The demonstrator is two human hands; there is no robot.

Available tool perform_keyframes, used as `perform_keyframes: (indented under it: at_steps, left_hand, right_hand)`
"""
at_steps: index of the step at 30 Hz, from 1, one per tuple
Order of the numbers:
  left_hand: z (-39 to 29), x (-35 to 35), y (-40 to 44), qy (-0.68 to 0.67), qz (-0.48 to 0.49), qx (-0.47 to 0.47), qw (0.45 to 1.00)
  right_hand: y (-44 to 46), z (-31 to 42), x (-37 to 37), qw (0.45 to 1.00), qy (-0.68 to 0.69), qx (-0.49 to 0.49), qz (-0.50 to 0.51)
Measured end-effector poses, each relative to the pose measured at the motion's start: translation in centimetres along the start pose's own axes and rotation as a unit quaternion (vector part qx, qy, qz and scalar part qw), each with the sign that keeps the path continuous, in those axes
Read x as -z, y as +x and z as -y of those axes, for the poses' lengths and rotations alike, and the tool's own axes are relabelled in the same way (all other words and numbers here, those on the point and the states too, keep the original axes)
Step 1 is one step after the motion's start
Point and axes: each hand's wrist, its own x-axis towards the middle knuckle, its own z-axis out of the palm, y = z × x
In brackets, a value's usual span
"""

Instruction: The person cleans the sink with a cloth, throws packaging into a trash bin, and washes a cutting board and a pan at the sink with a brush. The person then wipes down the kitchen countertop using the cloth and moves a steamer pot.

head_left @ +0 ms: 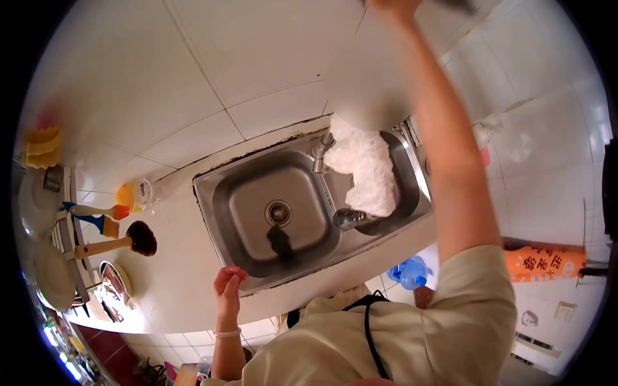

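My left hand (229,282) hovers at the front left edge of the steel sink (225,186), its fingers curled together with nothing visible in them. My right arm reaches up past the sink's right side. Only part of my right hand (394,5) shows at the top edge; its fingers are cut off, and a dark blurred thing lies close by. A white crumpled cloth (367,167) hangs over the smaller right basin beside the faucet (320,154). Something dark (279,242) lies in the large basin near the drain (279,213).
On the left, brushes (106,247) hang from a rack beside a plate (55,276), a clear cup (144,193) and a round container (116,282). Yellow holders (42,148) are at the upper left. Below the counter at right are a blue bottle (411,273) and an orange package (544,262).
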Motion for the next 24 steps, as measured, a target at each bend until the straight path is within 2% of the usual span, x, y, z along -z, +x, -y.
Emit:
perform_keyframes:
  at_steps: [1, 3, 5, 7, 10, 13, 15, 17, 19, 20, 21, 23, 24]
  left_hand:
    - [0.4, -0.2, -0.3, -0.001, -0.003, -0.003, 1.0]
    - [0.8, -0.6, -0.6, -0.002, -0.023, 0.009, 1.0]
    - [1.3, -2.0, -0.8, 0.0, -0.037, 0.01, 0.999]
    - [2.0, -2.8, -0.8, 0.013, -0.046, 0.015, 0.999]
    - [2.9, -4.3, -1.1, 0.026, -0.054, 0.027, 0.998]
    - [3.3, -5.6, -1.6, 0.046, -0.074, 0.027, 0.996]
    - [3.7, -5.9, -2.0, 0.054, -0.078, 0.029, 0.995]
    - [3.9, -6.0, -2.0, 0.059, -0.078, 0.024, 0.995]
    - [4.3, -5.9, -2.6, 0.063, -0.076, 0.039, 0.994]
    - [4.7, -5.8, -2.7, 0.063, -0.076, 0.042, 0.994]
    - [5.1, -5.7, -2.9, 0.06, -0.077, 0.051, 0.994]
    - [5.5, -5.5, -3.2, 0.061, -0.082, 0.062, 0.993]
    - [5.7, -5.5, -3.4, 0.063, -0.081, 0.066, 0.993]
  right_hand:
    - [-4.8, -1.1, -1.1, 0.995, -0.085, 0.028, 0.041]
    - [-11.3, 0.6, 2.2, 0.981, 0.177, 0.017, 0.079]
    - [-19.9, 0.6, 0.4, 0.973, 0.145, 0.013, 0.178]
    - [-27.2, 1.1, 0.6, 0.956, 0.168, 0.017, 0.239]
    - [-39.4, 1.5, -0.8, 0.955, 0.196, 0.0, 0.222]
    - [-42.4, 0.9, -0.3, 0.944, 0.18, -0.03, 0.277]
    - [-42.2, 0.3, 0.6, 0.912, 0.186, -0.153, 0.331]
    - [-39.9, -1.2, 0.7, 0.913, 0.144, -0.153, 0.35]
    - [-36.4, -2.9, 1.6, 0.847, 0.307, -0.358, 0.245]
    - [-36.5, -3.9, 0.8, 0.847, 0.306, -0.358, 0.248]
    - [-36.7, -4.8, -0.5, 0.811, 0.372, -0.417, 0.17]
    - [-37.5, -6.8, -2.6, 0.761, 0.432, -0.474, 0.093]
    - [-38.7, -8.7, -3.4, 0.788, 0.363, -0.464, 0.178]
